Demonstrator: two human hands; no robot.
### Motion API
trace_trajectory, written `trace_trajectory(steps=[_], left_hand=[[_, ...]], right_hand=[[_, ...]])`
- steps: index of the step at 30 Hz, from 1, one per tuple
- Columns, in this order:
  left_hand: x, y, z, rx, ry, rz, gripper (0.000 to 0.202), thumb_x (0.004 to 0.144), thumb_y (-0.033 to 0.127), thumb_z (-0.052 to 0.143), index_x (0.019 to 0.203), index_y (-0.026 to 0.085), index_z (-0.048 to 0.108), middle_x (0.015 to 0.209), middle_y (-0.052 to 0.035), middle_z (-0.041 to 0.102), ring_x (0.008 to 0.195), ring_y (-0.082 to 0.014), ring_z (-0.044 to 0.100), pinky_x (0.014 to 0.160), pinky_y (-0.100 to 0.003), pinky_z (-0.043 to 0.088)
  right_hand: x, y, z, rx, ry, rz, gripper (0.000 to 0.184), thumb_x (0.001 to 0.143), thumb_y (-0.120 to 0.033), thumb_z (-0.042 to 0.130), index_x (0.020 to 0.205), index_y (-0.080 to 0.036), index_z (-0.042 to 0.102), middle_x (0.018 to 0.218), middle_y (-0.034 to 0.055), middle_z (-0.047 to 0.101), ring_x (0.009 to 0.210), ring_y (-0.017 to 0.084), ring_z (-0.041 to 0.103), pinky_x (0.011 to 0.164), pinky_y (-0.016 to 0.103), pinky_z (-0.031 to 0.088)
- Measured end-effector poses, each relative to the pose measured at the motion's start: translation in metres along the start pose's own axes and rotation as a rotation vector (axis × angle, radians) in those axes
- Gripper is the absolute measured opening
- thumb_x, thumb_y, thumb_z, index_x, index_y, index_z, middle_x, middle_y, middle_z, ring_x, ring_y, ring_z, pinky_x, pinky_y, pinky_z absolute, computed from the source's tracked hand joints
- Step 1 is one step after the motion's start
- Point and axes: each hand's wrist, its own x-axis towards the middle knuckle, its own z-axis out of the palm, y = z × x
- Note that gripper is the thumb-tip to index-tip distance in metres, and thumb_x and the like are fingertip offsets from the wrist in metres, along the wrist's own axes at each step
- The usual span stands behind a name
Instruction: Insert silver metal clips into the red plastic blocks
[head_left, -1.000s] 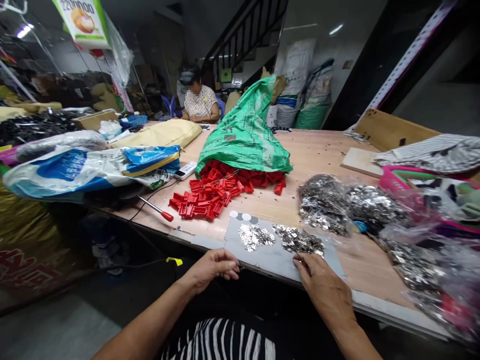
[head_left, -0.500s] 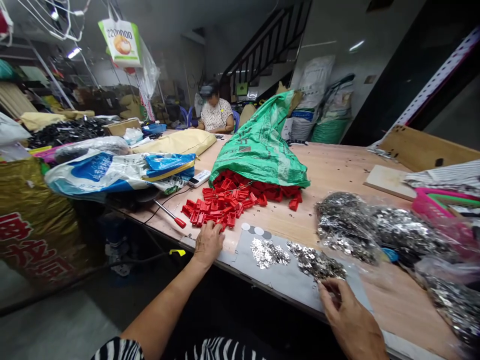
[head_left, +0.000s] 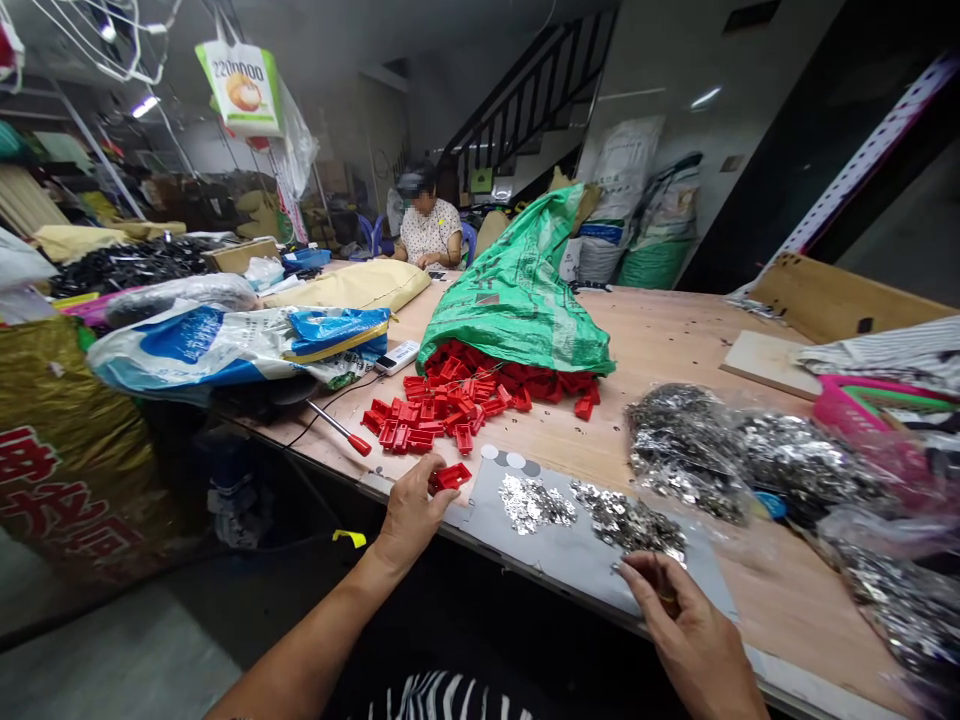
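My left hand (head_left: pixel 411 510) is closed on a red plastic housing (head_left: pixel 452 477), a small open box-like part, at the table's front edge. Behind it lies a heap of similar red parts (head_left: pixel 427 412), spilling from the mouth of a green woven sack (head_left: pixel 525 290). My right hand (head_left: pixel 679 610) pinches a small metal piece (head_left: pixel 618 567) between thumb and forefinger, over the near edge of a grey mat (head_left: pixel 555 560). On that mat are a pile of shiny flat metal pieces (head_left: pixel 531 503) and a darker pile of small metal parts (head_left: pixel 630 520).
Clear bags of metal parts (head_left: pixel 686 440) and a pink basket (head_left: pixel 855 410) stand to the right. A red-handled tool (head_left: pixel 358 443), a white device (head_left: pixel 397 357) and a blue-white sack (head_left: pixel 187 345) lie left. A co-worker (head_left: pixel 431 230) sits across the table.
My left hand has drawn back from the red heap with one red housing in it. My right hand has shifted slightly left, away from the dark metal pile, with a small piece at its fingertips.
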Motion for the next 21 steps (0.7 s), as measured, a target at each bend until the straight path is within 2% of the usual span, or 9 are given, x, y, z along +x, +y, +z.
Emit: trace_trajectory(steps=[3,6,11,14,17,21], left_hand=[[-0.010,0.017,0.006,-0.211,-0.030,-0.070,0.035,0.066,0.015,0.073,0.098,0.024,0.062,0.093,-0.0033,0.063,0.083,-0.0211,0.058,0.087,-0.032,0.042],[-0.020,0.033,0.012,-0.316,-0.083,-0.068,0.028,0.065,0.014,0.073,0.091,0.023,0.067,0.088,-0.0045,0.063,0.082,-0.0225,0.055,0.092,-0.035,0.040],[-0.032,0.053,0.019,-0.397,-0.177,-0.057,0.023,0.068,0.014,0.071,0.089,0.023,0.070,0.088,-0.0068,0.063,0.088,-0.0251,0.054,0.097,-0.037,0.038],[-0.037,0.058,0.022,-0.496,-0.263,-0.125,0.025,0.065,0.014,0.074,0.088,0.022,0.071,0.091,-0.0066,0.065,0.088,-0.0243,0.056,0.093,-0.035,0.042],[-0.042,0.057,0.028,-0.636,-0.399,-0.191,0.027,0.065,0.018,0.077,0.091,0.018,0.070,0.092,-0.0066,0.067,0.088,-0.0227,0.060,0.086,-0.032,0.047],[-0.049,0.054,0.038,-0.978,-0.480,-0.409,0.033,0.072,0.028,0.075,0.101,0.016,0.063,0.099,-0.0078,0.066,0.091,-0.0225,0.063,0.083,-0.037,0.052]], right_hand=[[-0.004,-0.020,0.006,0.092,-0.022,-0.058,0.030,0.077,-0.053,0.058,0.080,-0.023,0.063,0.072,0.0038,0.071,0.061,0.019,0.066,0.056,0.023,0.050],[-0.007,-0.041,0.013,0.185,-0.084,-0.118,0.029,0.081,-0.050,0.056,0.082,-0.022,0.063,0.074,0.0040,0.070,0.063,0.017,0.064,0.058,0.023,0.050],[-0.010,-0.066,0.021,0.286,-0.156,-0.156,0.028,0.085,-0.048,0.055,0.086,-0.021,0.062,0.071,0.0024,0.065,0.056,0.014,0.055,0.052,0.023,0.045],[-0.011,-0.073,0.022,0.395,-0.175,-0.148,0.029,0.086,-0.048,0.054,0.086,-0.020,0.060,0.065,-0.0004,0.060,0.052,0.013,0.051,0.050,0.023,0.042],[-0.013,-0.076,0.023,0.466,-0.172,-0.124,0.029,0.085,-0.049,0.055,0.085,-0.020,0.060,0.060,-0.0032,0.054,0.050,0.012,0.048,0.049,0.023,0.041],[-0.020,-0.076,0.029,0.584,-0.173,-0.070,0.029,0.083,-0.048,0.059,0.085,-0.020,0.059,0.062,-0.0035,0.053,0.050,0.010,0.048,0.049,0.022,0.041]])
